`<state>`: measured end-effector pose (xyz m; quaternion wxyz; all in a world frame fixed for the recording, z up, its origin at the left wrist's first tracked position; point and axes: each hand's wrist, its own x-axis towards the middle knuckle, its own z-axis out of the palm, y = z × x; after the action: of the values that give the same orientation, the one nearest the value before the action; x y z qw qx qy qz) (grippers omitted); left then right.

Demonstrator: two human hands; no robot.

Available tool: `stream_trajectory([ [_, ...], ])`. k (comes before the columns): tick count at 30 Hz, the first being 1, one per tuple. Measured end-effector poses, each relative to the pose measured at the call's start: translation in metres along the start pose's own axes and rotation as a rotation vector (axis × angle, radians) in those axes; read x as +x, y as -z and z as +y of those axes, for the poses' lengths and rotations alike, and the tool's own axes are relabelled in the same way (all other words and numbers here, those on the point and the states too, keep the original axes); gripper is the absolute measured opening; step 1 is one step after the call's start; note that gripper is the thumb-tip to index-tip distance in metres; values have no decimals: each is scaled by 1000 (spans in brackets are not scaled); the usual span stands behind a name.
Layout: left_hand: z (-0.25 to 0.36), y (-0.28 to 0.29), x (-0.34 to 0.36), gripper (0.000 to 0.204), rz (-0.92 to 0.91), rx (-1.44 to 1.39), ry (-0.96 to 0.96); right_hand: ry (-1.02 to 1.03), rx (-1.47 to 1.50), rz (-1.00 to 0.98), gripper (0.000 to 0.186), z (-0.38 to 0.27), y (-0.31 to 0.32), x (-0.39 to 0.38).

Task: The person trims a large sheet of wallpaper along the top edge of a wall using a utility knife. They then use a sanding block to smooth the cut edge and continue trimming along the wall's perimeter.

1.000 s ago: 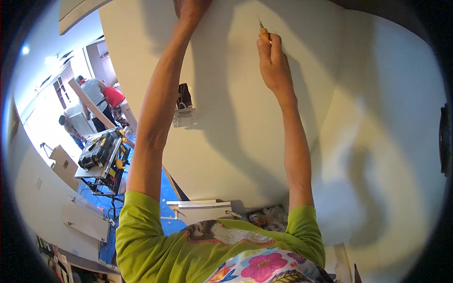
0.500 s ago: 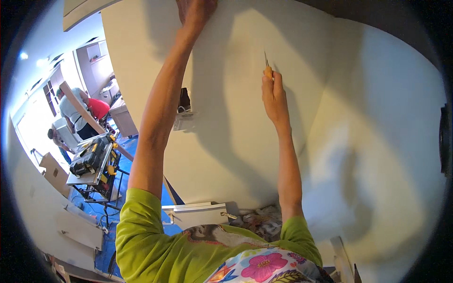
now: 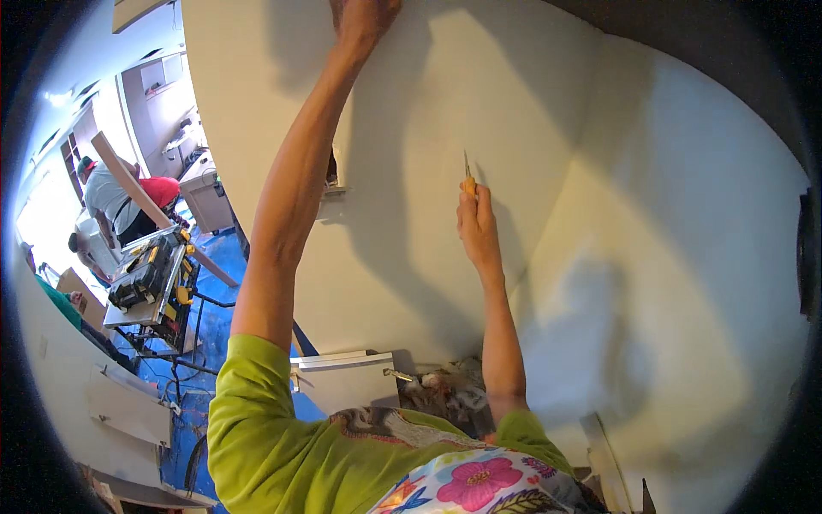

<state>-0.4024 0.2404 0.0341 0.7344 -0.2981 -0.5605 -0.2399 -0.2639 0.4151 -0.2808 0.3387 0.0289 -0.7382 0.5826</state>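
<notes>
My right hand (image 3: 479, 230) is closed round the yellow handle of a thin-bladed hand tool (image 3: 468, 183). Its narrow metal blade points upward in front of the cream wall (image 3: 419, 257), and I cannot make out whether it touches. My left arm reaches high up the same wall. The left hand (image 3: 366, 19) is cut by the upper edge, so its fingers are hidden. Beside the left forearm, a dark opening (image 3: 332, 171) in the wall shows partly, with a pale ledge under it.
A wall corner stands to the right. Below lie a white panel with hinges (image 3: 347, 381) and a crumpled heap (image 3: 445, 394). At left, a work stand (image 3: 128, 315) carries a black toolbox (image 3: 141, 272) over blue floor covering (image 3: 221, 257). Several people (image 3: 111, 193) are beyond.
My right hand has moved lower and slightly left with the tool. The left hand stays high on the wall. A person in green has come into view at the far left.
</notes>
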Motion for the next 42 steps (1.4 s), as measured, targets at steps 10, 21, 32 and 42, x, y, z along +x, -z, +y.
stream_trajectory([
  [10, -4, 30, -10, 26, 5, -248, -99, -121, -27, 44, 36, 26, 2, -45],
  [21, -51, 196, -117, 35, -190, -320, 3, 483, -313, 144, 34, -128, -48, 71],
  [32, -133, 264, -247, 22, 58, -277, 452, 641, -665, 480, 41, -182, -88, 169],
  [42, -139, 236, -287, 54, -80, -547, 467, 946, -966, 648, 31, -180, -76, 198],
])
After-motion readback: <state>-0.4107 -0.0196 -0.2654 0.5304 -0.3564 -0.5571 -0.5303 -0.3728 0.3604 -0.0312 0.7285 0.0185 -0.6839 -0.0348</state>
